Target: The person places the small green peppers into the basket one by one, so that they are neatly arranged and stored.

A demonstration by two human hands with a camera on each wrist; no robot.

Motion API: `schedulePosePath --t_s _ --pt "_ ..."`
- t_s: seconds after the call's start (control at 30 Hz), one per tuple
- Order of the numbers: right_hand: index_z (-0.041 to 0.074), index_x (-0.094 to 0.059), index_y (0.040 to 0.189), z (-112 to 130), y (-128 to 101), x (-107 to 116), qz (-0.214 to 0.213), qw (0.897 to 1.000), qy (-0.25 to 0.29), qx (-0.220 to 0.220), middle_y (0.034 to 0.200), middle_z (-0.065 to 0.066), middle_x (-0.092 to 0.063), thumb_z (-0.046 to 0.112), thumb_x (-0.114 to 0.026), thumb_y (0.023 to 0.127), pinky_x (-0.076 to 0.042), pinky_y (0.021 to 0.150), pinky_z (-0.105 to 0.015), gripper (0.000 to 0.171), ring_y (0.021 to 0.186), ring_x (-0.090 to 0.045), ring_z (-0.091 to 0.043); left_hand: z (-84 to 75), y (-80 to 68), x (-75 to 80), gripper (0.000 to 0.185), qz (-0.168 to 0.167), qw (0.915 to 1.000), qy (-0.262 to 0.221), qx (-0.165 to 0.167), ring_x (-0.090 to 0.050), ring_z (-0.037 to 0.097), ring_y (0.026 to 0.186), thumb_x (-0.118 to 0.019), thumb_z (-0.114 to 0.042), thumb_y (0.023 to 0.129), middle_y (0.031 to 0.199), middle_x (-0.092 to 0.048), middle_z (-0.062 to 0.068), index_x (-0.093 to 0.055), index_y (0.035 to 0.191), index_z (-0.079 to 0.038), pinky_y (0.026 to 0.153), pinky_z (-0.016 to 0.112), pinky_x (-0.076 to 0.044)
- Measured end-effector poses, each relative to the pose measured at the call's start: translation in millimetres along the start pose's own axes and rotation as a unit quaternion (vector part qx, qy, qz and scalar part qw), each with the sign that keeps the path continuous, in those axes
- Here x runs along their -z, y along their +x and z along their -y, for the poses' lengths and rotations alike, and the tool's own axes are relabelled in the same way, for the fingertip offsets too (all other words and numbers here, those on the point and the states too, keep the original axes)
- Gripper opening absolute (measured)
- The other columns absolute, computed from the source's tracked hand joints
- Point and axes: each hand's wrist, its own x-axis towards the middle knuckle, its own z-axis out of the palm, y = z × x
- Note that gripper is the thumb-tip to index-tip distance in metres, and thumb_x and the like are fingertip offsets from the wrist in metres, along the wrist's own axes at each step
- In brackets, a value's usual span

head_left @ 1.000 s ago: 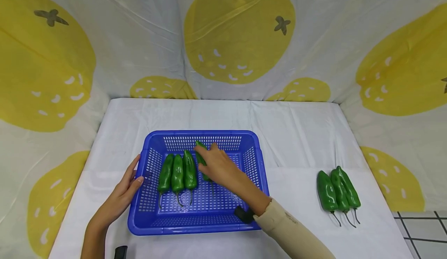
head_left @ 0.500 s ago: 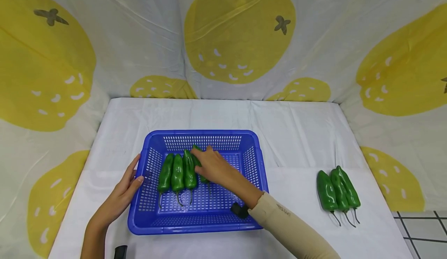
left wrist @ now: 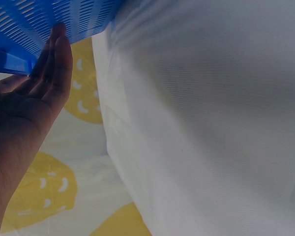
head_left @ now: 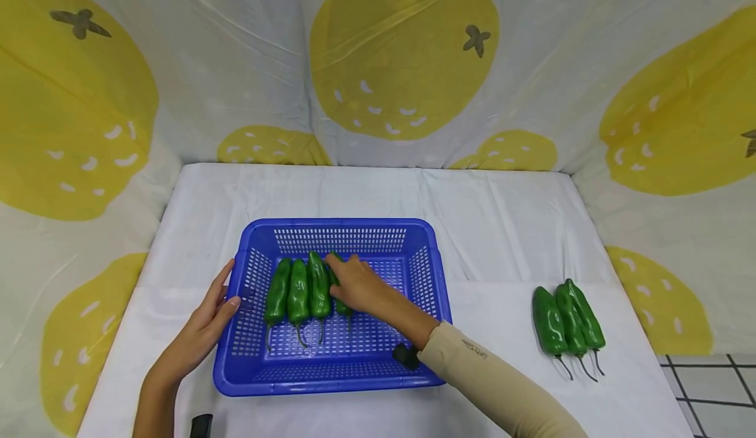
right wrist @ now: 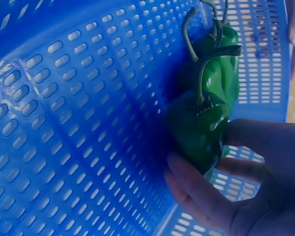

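Observation:
A blue slotted plastic basket (head_left: 339, 223) rests on the white-covered table. My left hand (head_left: 203, 323) holds its left side, thumb on the rim and fingers nearly straight against the outer wall (left wrist: 83, 22). Inside, my right hand (head_left: 363, 287) grips a green pepper (right wrist: 196, 128) between thumb and fingers, its stem toward the near side. Part of that pepper is hidden by the hand in the head view. Close on its left lie three more green peppers (head_left: 298, 292), side by side, stems toward me.
Three green peppers (head_left: 569, 318) lie together on the white cloth (head_left: 490, 241) to the right of the basket. A dark object (head_left: 201, 425) shows at the bottom edge near my left forearm. Lemon-printed cloth (head_left: 404, 50) hangs behind and at both sides.
My right hand has shifted left and slightly toward me, bringing its pepper closer to the row of three. The left hand has stayed at the basket's left side.

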Motion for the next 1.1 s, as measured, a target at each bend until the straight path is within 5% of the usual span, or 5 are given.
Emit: schedulePosePath --t_s 0.43,0.63,0.8,0.93,1.1 --pt "0.008 -0.049 0.129 7.2 5.9 -4.4 0.016 0.999 0.011 -0.037 0.087 -0.014 -0.055 0.008 -0.065 0.092 -0.048 0.048 -0.026 0.04 0.067 -0.056 -0.024 0.2 -0.1 3.2 0.066 0.003 1.0 -0.003 -0.005 -0.052 0.058 0.116 -0.039 -0.021 0.109 0.145 -0.035 0.036 0.001 0.161 -0.03 0.082 0.063 -0.053" --pt "0.016 -0.037 0.149 14.4 9.7 -2.8 0.035 0.995 0.033 -0.082 0.109 -0.027 -0.057 0.01 -0.055 0.096 -0.05 0.056 -0.03 0.056 0.082 -0.06 -0.03 0.0 -0.4 3.2 0.066 -0.003 1.0 -0.004 -0.005 -0.054 0.058 0.115 -0.039 -0.021 0.109 0.142 -0.038 0.035 0.001 0.161 -0.03 0.08 0.06 -0.055" --pt "0.019 -0.033 0.154 15.0 9.6 1.1 0.042 0.992 0.066 -0.095 0.083 -0.018 -0.062 0.0 -0.05 0.096 -0.049 0.048 -0.027 0.063 0.061 -0.058 -0.022 0.6 0.1 2.4 0.067 -0.001 0.9998 -0.008 -0.016 -0.051 0.06 0.117 -0.039 -0.019 0.109 0.146 -0.034 0.036 0.001 0.161 -0.028 0.079 0.061 -0.054" --pt "0.019 -0.032 0.155 13.0 7.5 6.5 0.045 0.991 0.082 -0.095 0.06 -0.006 -0.051 -0.01 -0.05 0.091 -0.043 0.039 -0.023 0.072 0.044 -0.045 -0.015 1.0 0.2 1.4 0.067 -0.002 0.9997 -0.009 -0.02 -0.051 0.06 0.117 -0.039 -0.018 0.108 0.147 -0.034 0.036 0.001 0.161 -0.029 0.08 0.062 -0.054" --pt "0.015 -0.039 0.152 12.0 0.3 18.4 0.022 0.995 0.056 -0.074 0.063 -0.005 -0.052 -0.008 -0.05 0.092 -0.043 0.04 -0.022 0.065 0.045 -0.046 -0.014 -0.4 -0.9 -0.2 0.068 -0.005 0.9998 -0.012 -0.012 -0.05 0.062 0.118 -0.04 -0.02 0.108 0.147 -0.033 0.036 0.001 0.161 -0.029 0.08 0.064 -0.052"
